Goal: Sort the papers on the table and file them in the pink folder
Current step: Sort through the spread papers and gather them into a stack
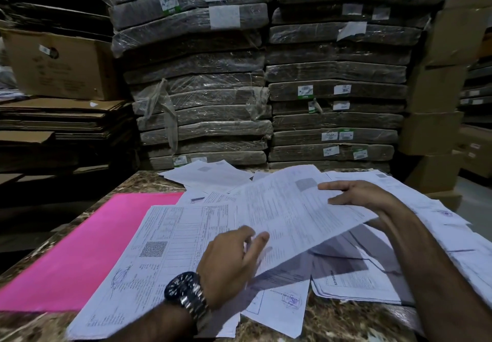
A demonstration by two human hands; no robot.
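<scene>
The pink folder (77, 245) lies flat and closed on the left of the brown marble table (138, 182). Printed white papers (415, 224) are scattered over the middle and right of the table. A large form with a QR code (159, 248) overlaps the folder's right edge. A raised sheet (292, 208) is lifted off the pile, tilted. My left hand (231, 259), with a wristwatch, grips its near lower edge. My right hand (362, 195) holds its far right edge, fingers spread over the top.
Tall stacks of plastic-wrapped bundles (202, 96) stand right behind the table. Flattened cardboard and an open carton (58, 62) sit at the left. Brown boxes (436, 118) rise at the right. A stamped sheet (282, 304) hangs near the front edge.
</scene>
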